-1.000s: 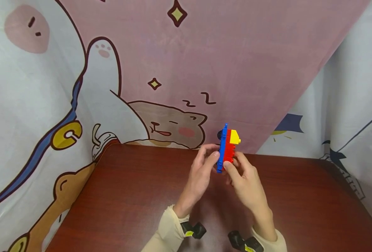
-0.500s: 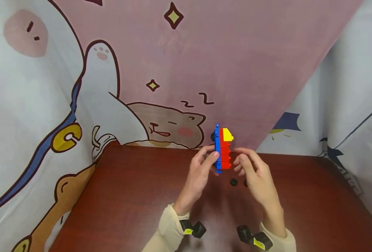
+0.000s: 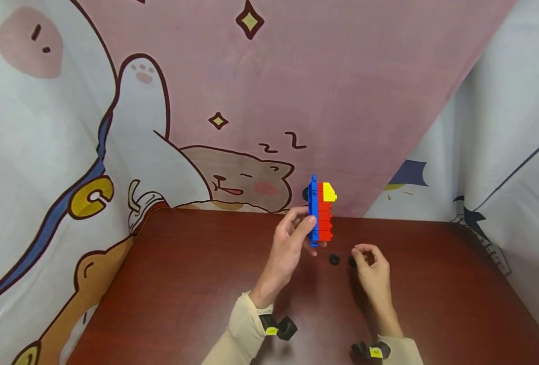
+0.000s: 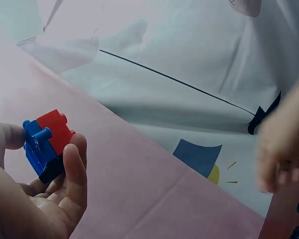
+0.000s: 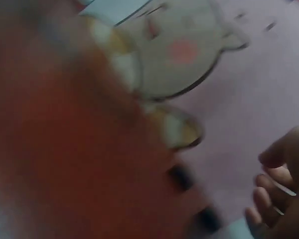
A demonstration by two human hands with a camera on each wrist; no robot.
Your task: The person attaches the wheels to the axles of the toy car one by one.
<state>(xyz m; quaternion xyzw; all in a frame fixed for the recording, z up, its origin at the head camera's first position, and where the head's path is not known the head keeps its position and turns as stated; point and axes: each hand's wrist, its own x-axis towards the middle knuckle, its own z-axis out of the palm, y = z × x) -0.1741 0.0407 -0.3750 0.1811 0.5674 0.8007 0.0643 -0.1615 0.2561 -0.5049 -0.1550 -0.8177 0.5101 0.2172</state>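
My left hand (image 3: 287, 248) holds a toy block car (image 3: 323, 220) upright above the table, thumb against its blue base (image 3: 314, 208). Red bricks run along the base, and a yellow sloped brick (image 3: 328, 192) sits at the upper end. A black wheel (image 3: 305, 193) shows on the base's far side. In the left wrist view, fingers and thumb grip the car's blue and red end (image 4: 47, 139). My right hand (image 3: 373, 274) hovers by two black wheels, its fingers loosely bent. One wheel (image 3: 334, 259) lies in plain sight; the other wheel (image 3: 352, 261) is partly hidden by the fingers.
Below the hands is a dark reddish-brown table (image 3: 183, 284). A printed cloth (image 3: 365, 101) with cartoon animals hangs behind and beside it. Both wrists wear black camera mounts (image 3: 278, 327).
My right hand has let go of the car and moved down and right to the wheels on the table. My left hand still holds the car, now slightly further left.
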